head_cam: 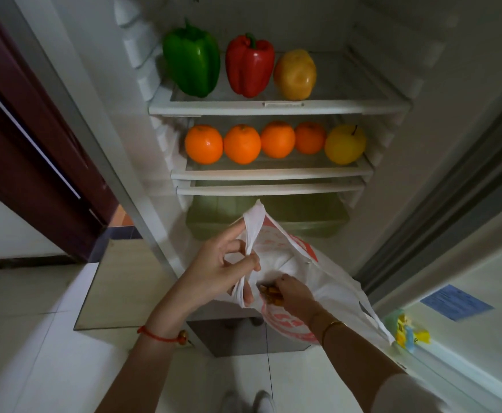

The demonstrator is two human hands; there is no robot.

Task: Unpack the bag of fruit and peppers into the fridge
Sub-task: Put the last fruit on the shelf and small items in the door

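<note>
Plastic bag (300, 281): white with red print, hanging in the air in front of the open fridge (276, 110), below its shelves and just before the crisper drawer (267, 217). Mouth held apart, presumably so the contents can be reached.

Left hand (228, 272): grip clenched on the bag's handle (251, 231) and near rim, fingers curled round the gathered plastic; it carries the bag and keeps the opening wide.

Right hand (294, 293): reaching into the bag mouth, fingertips pinching a small orange-brown item (269, 295); too little of it shows to name it. Judged the next piece to come out.

Upper shelf, above the bag: green bell pepper (191, 59), red bell pepper (249, 65) and a yellowish-brown fruit (296, 74), upright in a row near the shelf front, close together.

Middle shelf (273, 172), between upper shelf and bag: four oranges (242, 144) touching side by side, then a yellow apple-like fruit (345, 144) with stem at the right end. Sorting looks deliberate: peppers above, round fruit beneath.

Crisper drawer: greenish, translucent, contents not discernible.

Fridge door (467, 293): swung open right of the bag, bearing a blue label (457, 302) and a colourful magnet (409, 333).

Judgement: unpacking appears nearly complete.
</note>
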